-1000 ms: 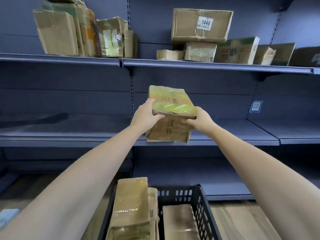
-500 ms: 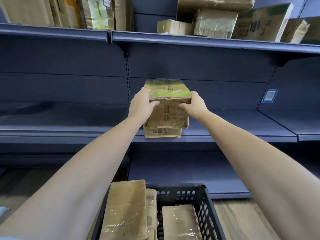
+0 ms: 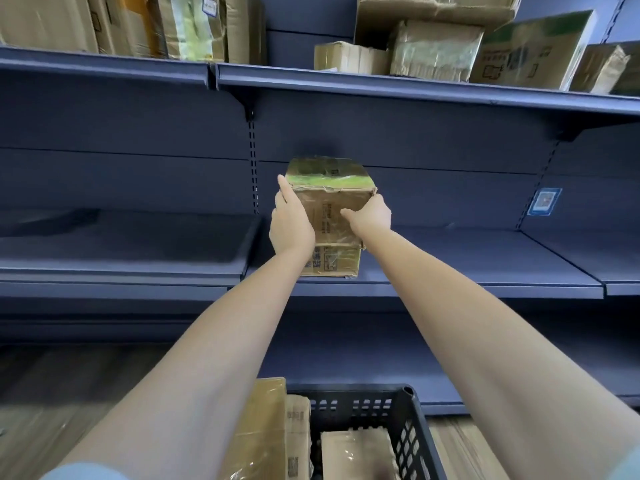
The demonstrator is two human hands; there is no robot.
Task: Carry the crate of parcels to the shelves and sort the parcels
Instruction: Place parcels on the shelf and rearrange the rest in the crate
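Note:
A taped cardboard parcel (image 3: 332, 202) with a green band along its top stands upright on the middle shelf (image 3: 467, 271), close to the shelf's front edge. My left hand (image 3: 289, 226) presses flat against its left side. My right hand (image 3: 370, 214) holds its right side, thumb on the front face. Below me, a black plastic crate (image 3: 412, 434) sits on the floor with several brown parcels (image 3: 266, 431) standing in it.
The top shelf (image 3: 381, 83) carries several cardboard boxes (image 3: 436, 53) on the left and right. A blue label (image 3: 544, 201) is stuck to the back panel at right. The left shelf bay (image 3: 121, 251) and a lower shelf (image 3: 346, 358) lie bare. The floor is wood.
The parcel went from held in the air, tilted, down and forward onto the middle shelf, where it stands upright. Both hands stayed on its sides. My view moved closer to the shelves.

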